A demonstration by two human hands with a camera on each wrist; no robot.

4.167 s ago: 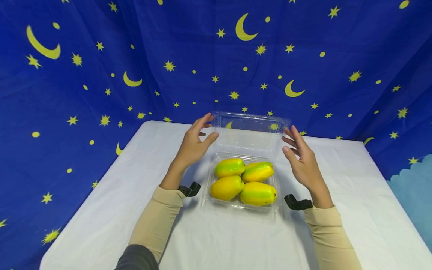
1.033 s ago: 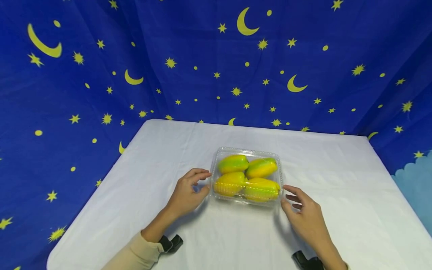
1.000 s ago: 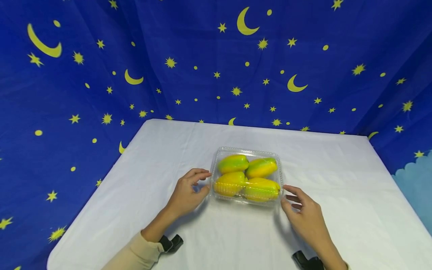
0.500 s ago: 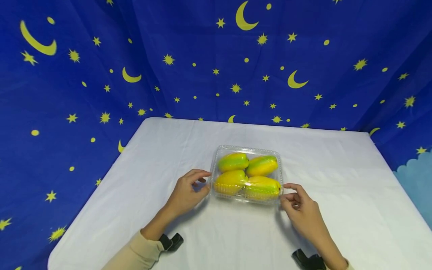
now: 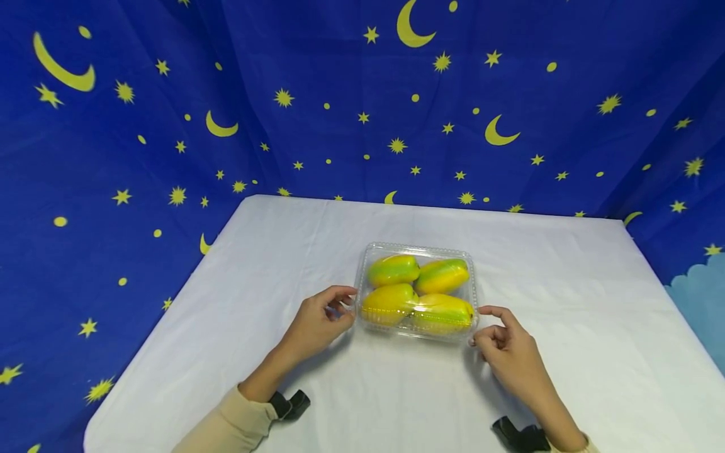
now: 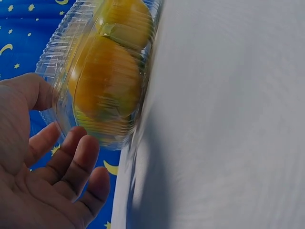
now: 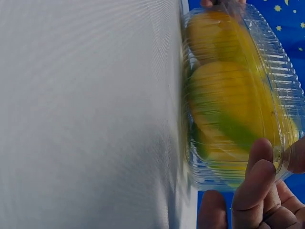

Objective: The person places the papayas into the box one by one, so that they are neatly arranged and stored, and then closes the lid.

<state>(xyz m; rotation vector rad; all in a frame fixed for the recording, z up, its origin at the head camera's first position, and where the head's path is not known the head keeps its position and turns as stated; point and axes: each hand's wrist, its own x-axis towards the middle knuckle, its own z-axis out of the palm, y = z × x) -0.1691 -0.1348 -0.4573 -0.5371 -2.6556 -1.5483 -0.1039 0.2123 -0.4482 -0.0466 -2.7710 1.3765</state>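
Note:
A clear plastic clamshell box sits on the white table with its lid down, holding several smooth yellow-green fruits. At the box's left side, my left hand pinches the rim between thumb and index finger; the other fingers curl loosely below the rim in the left wrist view. My right hand grips the rim near the front right corner, thumb on one side and fingertips on the other. Ridged walls of the box show close up in both wrist views.
A white cloth covers the table. Behind and to the sides hangs a blue curtain with yellow moons and stars. Black wrist mounts sit on both forearms.
The lid stood raised behind the fruits 4.2 s ago and now lies down over them. Both hands came down to the box's sides; lately the right fingers have curled in more at the rim.

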